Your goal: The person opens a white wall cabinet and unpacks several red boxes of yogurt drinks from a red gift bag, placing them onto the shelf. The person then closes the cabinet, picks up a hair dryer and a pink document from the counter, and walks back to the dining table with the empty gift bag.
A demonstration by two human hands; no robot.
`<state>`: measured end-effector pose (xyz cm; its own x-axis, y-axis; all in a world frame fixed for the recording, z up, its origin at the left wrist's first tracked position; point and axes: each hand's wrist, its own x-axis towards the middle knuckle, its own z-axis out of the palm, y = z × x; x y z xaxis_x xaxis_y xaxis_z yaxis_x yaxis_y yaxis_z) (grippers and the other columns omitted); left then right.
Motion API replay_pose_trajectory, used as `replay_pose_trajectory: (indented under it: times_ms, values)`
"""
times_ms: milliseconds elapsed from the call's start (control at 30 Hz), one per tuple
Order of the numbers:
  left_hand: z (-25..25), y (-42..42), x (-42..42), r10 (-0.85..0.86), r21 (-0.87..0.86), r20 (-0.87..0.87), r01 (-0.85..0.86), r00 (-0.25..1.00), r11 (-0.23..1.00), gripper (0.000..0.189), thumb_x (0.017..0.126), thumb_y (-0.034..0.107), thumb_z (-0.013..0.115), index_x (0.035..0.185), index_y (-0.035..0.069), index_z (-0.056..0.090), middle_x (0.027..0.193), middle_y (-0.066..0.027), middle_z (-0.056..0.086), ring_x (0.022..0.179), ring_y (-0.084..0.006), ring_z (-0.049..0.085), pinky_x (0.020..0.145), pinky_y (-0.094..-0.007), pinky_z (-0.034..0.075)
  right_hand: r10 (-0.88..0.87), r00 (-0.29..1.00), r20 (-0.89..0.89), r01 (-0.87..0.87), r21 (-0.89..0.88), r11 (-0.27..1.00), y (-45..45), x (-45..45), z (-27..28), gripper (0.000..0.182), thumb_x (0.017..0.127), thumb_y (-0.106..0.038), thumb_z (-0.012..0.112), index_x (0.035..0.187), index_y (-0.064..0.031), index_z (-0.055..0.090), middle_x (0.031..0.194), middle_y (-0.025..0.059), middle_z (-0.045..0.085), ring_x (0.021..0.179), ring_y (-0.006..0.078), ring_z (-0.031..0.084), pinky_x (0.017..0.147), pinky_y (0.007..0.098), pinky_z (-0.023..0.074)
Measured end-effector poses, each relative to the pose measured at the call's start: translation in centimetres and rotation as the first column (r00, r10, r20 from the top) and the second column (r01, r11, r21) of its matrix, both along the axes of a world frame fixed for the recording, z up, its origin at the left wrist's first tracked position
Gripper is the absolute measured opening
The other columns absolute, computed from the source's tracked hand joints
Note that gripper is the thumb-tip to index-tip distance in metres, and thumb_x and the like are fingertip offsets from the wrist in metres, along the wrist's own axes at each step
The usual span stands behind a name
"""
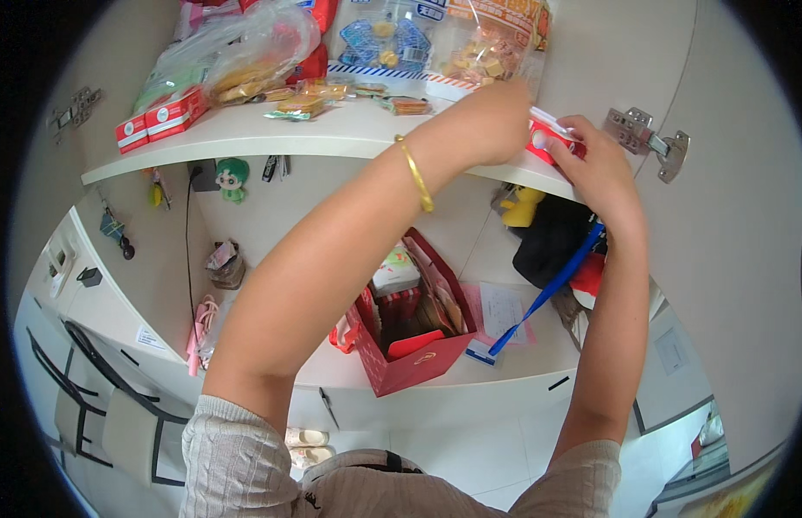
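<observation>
My right hand (592, 155) grips a small red-and-white box (553, 139) at the right end of the upper shelf (349, 139). Its thumb presses the front face while the fingers bend over the top. My left hand (501, 123), below a gold bangle (414, 173) on the wrist, reaches across to the box's left end. Its fingertips are hidden, so I cannot tell whether they hold the box. Behind that hand stands a clear-fronted snack bag (488, 52) beside a blue-patterned one (385, 42). Flat wrapped snacks (404, 105) lie to its left.
Two similar red boxes (161, 122) and a clear plastic bag (265, 48) occupy the shelf's left. Below, a filled red gift bag (417, 362) stands near a blue lanyard (556, 281). A metal cabinet hinge (647, 139) juts out right of my right hand.
</observation>
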<state>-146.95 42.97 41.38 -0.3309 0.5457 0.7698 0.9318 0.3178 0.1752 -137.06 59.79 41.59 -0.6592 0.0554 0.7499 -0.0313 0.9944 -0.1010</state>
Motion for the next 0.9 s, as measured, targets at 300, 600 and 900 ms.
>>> replay_pose_trajectory:
  times_ms: [300,600,900]
  values:
    - [0.3,-1.4,-1.4,0.190,-0.089,0.087,-0.183,0.978,0.979,0.031,0.086,0.003,0.046,0.115,-0.007,0.052,0.109,-0.0309,0.062,0.102,-0.0445,0.060,0.086,-0.0464,0.048,0.250,0.960,0.128,-0.193,-0.345,0.918,0.5,2.1,1.2,0.037,0.084,-0.028,0.064,0.114,-0.0053,0.062,0.099,0.0208,0.068,0.086,0.0292,0.067,0.079,0.0381,0.0513]
    - [1.0,-1.3,-0.5,0.191,-0.238,0.068,-0.170,0.979,0.956,0.037,0.087,0.005,0.046,0.122,-0.006,0.051,0.115,-0.0296,0.061,0.108,-0.0417,0.060,0.092,-0.0444,0.047,0.000,0.973,0.232,0.015,-0.062,0.998,0.2,-1.1,1.8,0.049,0.085,-0.037,0.057,0.115,0.0021,0.054,0.112,0.0263,0.060,0.100,0.0399,0.060,0.090,0.0430,0.0458]
    - [0.3,-2.5,-0.5,0.063,-0.122,0.023,-0.059,0.998,0.991,0.038,0.087,0.007,0.053,0.123,-0.003,0.055,0.113,-0.0250,0.064,0.105,-0.0392,0.061,0.091,-0.0424,0.048,0.210,0.960,0.183,-0.178,-0.179,0.968,0.9,-0.5,1.5,0.054,0.086,-0.048,0.066,0.103,0.0016,0.055,0.097,0.0234,0.062,0.095,0.0329,0.057,0.085,0.0400,0.0458]
